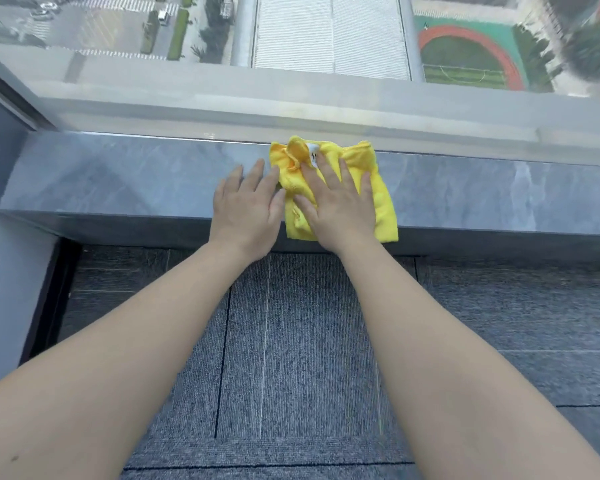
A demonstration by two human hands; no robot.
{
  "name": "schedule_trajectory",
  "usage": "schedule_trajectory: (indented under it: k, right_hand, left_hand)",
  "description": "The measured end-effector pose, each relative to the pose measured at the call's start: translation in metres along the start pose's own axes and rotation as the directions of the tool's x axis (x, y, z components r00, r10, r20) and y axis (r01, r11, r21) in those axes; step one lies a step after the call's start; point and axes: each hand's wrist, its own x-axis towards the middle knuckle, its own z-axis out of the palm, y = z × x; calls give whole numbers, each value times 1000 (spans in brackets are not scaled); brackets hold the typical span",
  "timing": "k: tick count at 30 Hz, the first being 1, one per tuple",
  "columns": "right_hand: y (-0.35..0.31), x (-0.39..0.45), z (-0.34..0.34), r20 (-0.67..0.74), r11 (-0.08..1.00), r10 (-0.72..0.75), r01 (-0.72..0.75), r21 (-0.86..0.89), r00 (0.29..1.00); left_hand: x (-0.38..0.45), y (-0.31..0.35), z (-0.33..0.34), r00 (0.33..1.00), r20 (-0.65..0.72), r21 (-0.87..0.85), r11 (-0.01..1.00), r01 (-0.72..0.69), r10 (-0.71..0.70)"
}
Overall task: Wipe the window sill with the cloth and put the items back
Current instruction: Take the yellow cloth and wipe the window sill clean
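Observation:
A yellow cloth [381, 192] with a small white label lies bunched on the grey marbled window sill [118, 178], against the window frame. My right hand [336, 202] lies flat on the cloth with straight, spread fingers pressing it down. My left hand [246, 206] rests flat on the sill just left of the cloth, its thumb side touching the cloth's left edge. The cloth's front edge hangs slightly over the sill's front lip.
The window glass [326, 32] rises directly behind the sill, with a pale frame [187, 102] along its base. A grey wall [0, 147] closes the sill's left end. Below is grey carpet tile floor [291, 341].

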Motion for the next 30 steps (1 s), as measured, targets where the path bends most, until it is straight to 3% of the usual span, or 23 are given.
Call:
schedule_trajectory:
  k: [9, 16, 21, 24, 27, 30]
  right_hand:
    - [87, -24, -7, -18, 997, 81, -81, -18, 997]
    - [182, -40, -25, -15, 936, 353, -353, -7, 935]
    - [174, -16, -32, -13, 872, 484, -481, 90, 875]
    - [155, -6, -29, -23, 929, 367, -365, 58, 930]
    - [139, -10, -23, -25, 997, 79, -79, -15, 997]
    - [141, -19, -23, 15, 981, -189, 189, -47, 982]
  left_hand:
    - [-7, 67, 29, 999, 39, 67, 997, 28, -30]
    - [-1, 124, 60, 998, 53, 31, 999, 36, -38]
    - [-1, 126, 65, 996, 16, 30, 996, 88, -89]
    - [-2, 123, 67, 995, -1, 38, 994, 104, -104]
    - [-4, 122, 68, 994, -27, 34, 994, 108, -107]
    - [-7, 123, 68, 990, -57, 16, 991, 134, -132]
